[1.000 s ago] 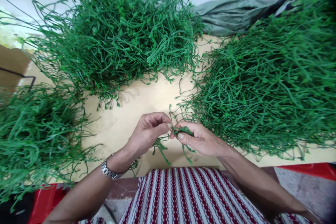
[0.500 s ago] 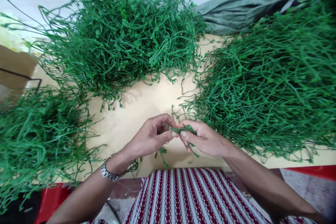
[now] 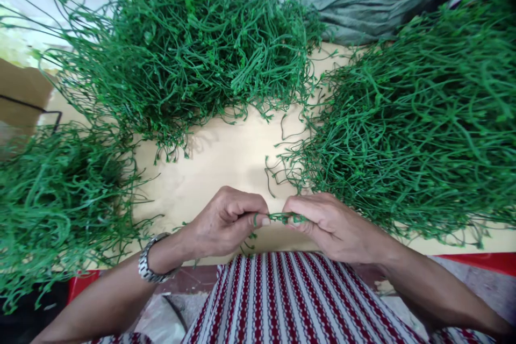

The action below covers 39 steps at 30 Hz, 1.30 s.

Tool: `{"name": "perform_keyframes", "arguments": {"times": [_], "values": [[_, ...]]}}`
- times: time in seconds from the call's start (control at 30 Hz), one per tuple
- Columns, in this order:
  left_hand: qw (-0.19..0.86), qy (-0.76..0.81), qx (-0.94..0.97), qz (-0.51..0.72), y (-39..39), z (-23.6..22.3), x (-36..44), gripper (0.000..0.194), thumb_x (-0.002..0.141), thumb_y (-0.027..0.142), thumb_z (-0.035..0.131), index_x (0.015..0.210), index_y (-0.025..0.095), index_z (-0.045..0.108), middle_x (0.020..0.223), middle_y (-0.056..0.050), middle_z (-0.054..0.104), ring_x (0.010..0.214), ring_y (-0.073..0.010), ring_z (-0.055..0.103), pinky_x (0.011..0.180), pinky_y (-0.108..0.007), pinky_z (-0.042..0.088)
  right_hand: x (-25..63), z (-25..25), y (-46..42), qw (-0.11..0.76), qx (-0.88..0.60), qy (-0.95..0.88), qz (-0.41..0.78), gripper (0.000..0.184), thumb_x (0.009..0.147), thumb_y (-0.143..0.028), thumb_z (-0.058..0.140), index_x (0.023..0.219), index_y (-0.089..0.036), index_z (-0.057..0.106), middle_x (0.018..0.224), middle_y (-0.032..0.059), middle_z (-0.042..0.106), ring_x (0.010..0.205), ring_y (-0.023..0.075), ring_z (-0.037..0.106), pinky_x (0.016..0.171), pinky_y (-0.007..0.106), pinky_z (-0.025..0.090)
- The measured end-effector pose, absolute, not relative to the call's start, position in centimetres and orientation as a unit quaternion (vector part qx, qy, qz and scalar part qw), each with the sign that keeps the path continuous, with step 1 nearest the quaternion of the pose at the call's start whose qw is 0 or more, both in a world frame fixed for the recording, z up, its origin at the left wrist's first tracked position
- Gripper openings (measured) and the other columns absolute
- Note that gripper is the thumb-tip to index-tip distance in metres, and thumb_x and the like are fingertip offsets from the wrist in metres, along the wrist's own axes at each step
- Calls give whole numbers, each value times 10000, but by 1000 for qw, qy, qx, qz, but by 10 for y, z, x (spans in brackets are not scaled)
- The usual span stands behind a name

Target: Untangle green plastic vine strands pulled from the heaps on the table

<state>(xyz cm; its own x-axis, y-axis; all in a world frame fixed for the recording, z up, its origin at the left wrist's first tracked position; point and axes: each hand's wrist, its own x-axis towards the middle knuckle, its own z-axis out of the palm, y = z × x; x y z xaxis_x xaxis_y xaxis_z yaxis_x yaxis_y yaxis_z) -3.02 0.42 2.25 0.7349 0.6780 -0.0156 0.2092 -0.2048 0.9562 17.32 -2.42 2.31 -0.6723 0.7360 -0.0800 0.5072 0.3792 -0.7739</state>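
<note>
Thin green plastic-looking stems [image 3: 278,217] stretch across the short gap between my two hands, just above the table's front edge. My left hand [image 3: 228,223] is closed, pinching one end of them between thumb and bent fingers. The other end is gripped by my right hand [image 3: 328,226], its thumb pressed down and fingers curled. How many stems are held cannot be made out. A few loose stems [image 3: 248,242] lie below the left hand, partly hidden by it.
Large heaps of similar stems cover the pale table [image 3: 226,156]: a back heap [image 3: 201,48], a right heap [image 3: 423,134] and a left heap [image 3: 60,199]. A grey-green cloth or bag [image 3: 366,8] lies at the back. A brown cardboard piece [image 3: 24,88] stands at left.
My hands have come slightly nearer to my body and moved a little apart, with fingers curled tighter. The stems between them now run straight from hand to hand.
</note>
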Motion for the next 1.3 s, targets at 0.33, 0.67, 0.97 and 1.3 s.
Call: {"name": "perform_keyframes", "arguments": {"times": [0.33, 0.67, 0.97, 1.3], "values": [[596, 415, 628, 280, 15, 31, -48, 150, 736, 202, 598, 595, 156, 615, 499, 10, 512, 435, -73, 402, 406, -199, 301, 216, 35, -27, 261, -455, -770, 362, 148, 905, -194, 379, 799, -197, 483, 528, -54, 468, 411, 75, 396, 409, 194, 295], [726, 417, 451, 310, 39, 8, -36, 190, 715, 308, 644, 711, 128, 582, 477, 49, 465, 416, -56, 409, 432, -191, 311, 203, -18, -4, 1, -540, -832, -123, 461, 854, -370, 476, 1228, -100, 497, 1196, 194, 540, 1060, 317, 469, 908, 484, 292], [738, 385, 438, 341, 47, 18, -31, 137, 716, 225, 617, 808, 127, 592, 543, 26, 541, 490, -91, 504, 504, -224, 373, 206, 10, -10, 148, -506, -849, -32, 299, 857, -209, 479, 1123, -127, 588, 1105, 136, 615, 1014, 292, 541, 873, 457, 383], [659, 374, 551, 350, 38, 38, -15, 114, 740, 227, 598, 807, 137, 617, 608, 14, 547, 556, -87, 478, 543, -217, 370, 138, 6, 2, 289, -429, -765, 383, 131, 831, -222, 537, 910, -154, 616, 873, 41, 647, 822, 162, 592, 712, 286, 477]]}}
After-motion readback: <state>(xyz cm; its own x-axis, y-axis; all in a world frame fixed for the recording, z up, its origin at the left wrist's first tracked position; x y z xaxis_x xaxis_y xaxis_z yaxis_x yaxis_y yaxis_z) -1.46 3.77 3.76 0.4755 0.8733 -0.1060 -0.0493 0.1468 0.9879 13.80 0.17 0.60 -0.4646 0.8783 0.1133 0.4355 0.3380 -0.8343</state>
